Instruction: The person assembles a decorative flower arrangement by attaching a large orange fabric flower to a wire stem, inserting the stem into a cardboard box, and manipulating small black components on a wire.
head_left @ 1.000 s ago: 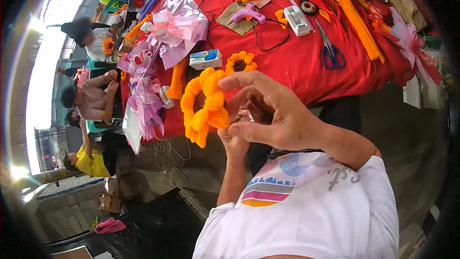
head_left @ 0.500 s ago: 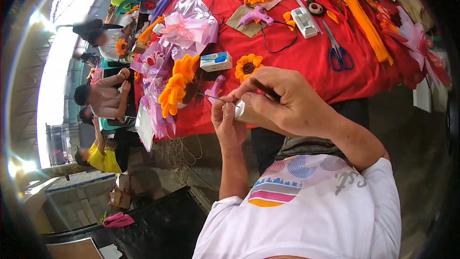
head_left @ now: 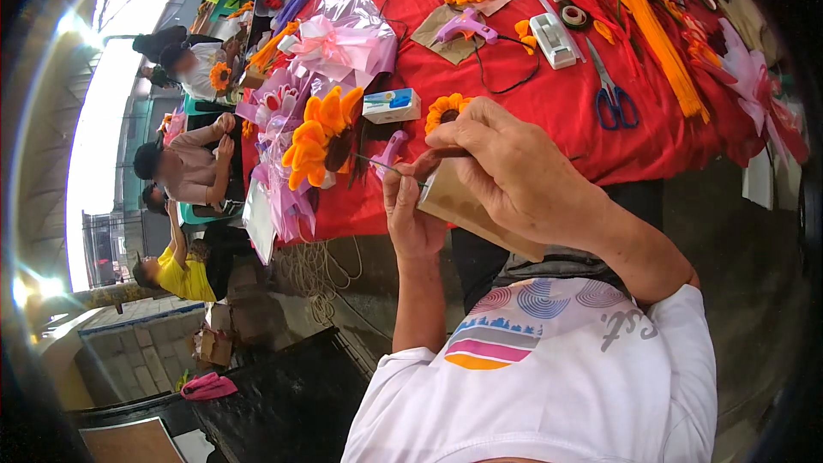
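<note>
My left hand (head_left: pixel 413 221) is closed, its fingertips pinching the thin dark stem (head_left: pixel 374 162) of an orange fuzzy flower (head_left: pixel 319 139) with a brown centre. That flower points away to the left, above the table edge. A narrow brown strip (head_left: pixel 435 155) runs from the left fingertips to my right hand (head_left: pixel 523 173), whose fingers are closed on it. Below the right hand is a flat tan cardboard-like piece (head_left: pixel 477 213); what supports it is hidden. Just beyond the right hand lies another orange sunflower (head_left: pixel 446 109), partly covered.
On the red-covered table (head_left: pixel 549 150) are a small white-blue box (head_left: pixel 392 106), purple glue guns (head_left: pixel 466 27), scissors (head_left: pixel 610 96), a white tape dispenser (head_left: pixel 553 41), orange pipe cleaners (head_left: pixel 660 47) and pink wrapped bouquets (head_left: pixel 334 47). Several people sit along the left.
My right hand has shifted slightly left, and the brown strip now stretches across to the left fingertips. The flower has turned a little, showing its brown centre. More of the tan piece shows.
</note>
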A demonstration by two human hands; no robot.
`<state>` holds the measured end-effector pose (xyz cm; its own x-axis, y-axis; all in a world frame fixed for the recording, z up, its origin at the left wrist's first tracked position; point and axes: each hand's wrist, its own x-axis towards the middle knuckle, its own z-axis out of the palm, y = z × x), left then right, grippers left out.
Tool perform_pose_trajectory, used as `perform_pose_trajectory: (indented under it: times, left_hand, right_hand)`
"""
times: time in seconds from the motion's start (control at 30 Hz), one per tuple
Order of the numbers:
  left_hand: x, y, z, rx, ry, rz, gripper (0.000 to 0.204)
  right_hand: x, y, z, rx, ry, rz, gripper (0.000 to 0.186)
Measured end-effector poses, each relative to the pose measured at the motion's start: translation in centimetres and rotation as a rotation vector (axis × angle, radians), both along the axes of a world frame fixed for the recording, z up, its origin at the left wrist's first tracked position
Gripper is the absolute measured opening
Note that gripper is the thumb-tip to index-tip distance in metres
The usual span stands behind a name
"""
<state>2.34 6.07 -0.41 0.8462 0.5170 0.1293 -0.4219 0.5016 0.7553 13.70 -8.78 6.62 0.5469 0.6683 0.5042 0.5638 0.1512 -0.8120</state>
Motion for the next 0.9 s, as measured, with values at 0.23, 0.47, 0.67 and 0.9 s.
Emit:
perform_pose_trajectory:
  times: [0.23, 0.47, 0.67, 0.9]
  left_hand:
    - [-0.6, 1.4, -1.7, 0.007, -0.102, -0.097, 0.021]
    - [-0.3, 0.9, -0.7, 0.047, -0.132, -0.109, 0.015]
    - [-0.2, 1.1, -0.1, 0.366, -0.051, -0.025, 0.032]
    - [-2.7, 2.7, -2.8, 0.801, 0.304, 0.049, 0.033]
  right_hand:
    - [0.1, 0.5, 0.1, 0.005, 0.029, 0.079, 0.023]
    - [-0.2, 1.0, 0.8, 0.149, 0.137, 0.221, 0.016]
    - [-0.1, 1.1, 1.0, 0.179, 0.28, 0.243, 0.015]
    - [-0.2, 0.2, 1.1, 0.259, 0.882, 0.477, 0.021]
